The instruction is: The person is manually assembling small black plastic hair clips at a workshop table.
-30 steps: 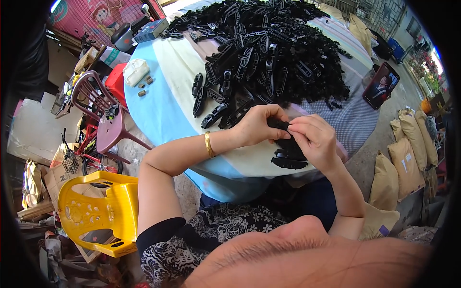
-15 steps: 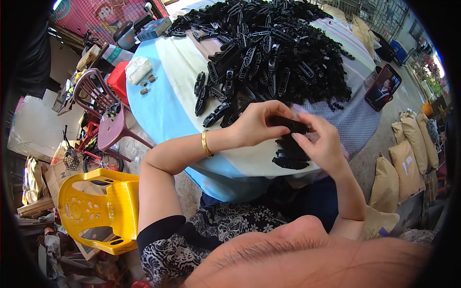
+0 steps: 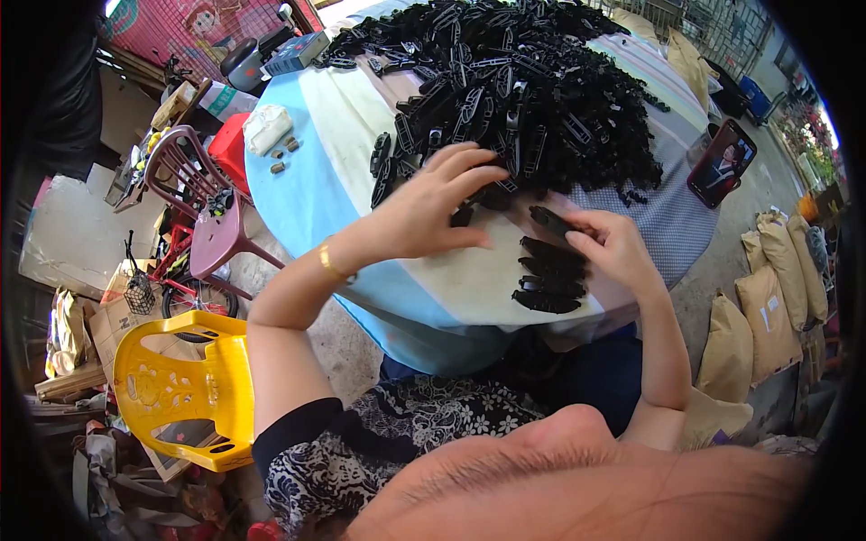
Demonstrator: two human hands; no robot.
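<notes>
Between the thumb and fingers of my right hand [image 3: 612, 242] is one end of a long black plastic clip [image 3: 548, 219]. It sits just beyond a short row of similar black clips [image 3: 550, 281] laid side by side near the table's front edge. My left hand [image 3: 442, 200], a gold bangle at its wrist, is spread open at the near edge of the large pile of black plastic parts [image 3: 505, 90]. Its thumb points right, and its fingers reach over the nearest pieces, hiding some of them. Nothing shows in its grasp.
The round table wears a striped cloth [image 3: 325, 135]. A propped phone [image 3: 722, 164] stands at the right edge, a white packet [image 3: 268, 128] at the left. A yellow plastic chair [image 3: 230, 388] and a mauve chair [image 3: 216, 243] stand left; brown sacks [image 3: 762, 316] lean at right.
My left hand has let go of the clip and moved left to the pile, fingers spreading. My right hand keeps the clip, now lower beside the row.
</notes>
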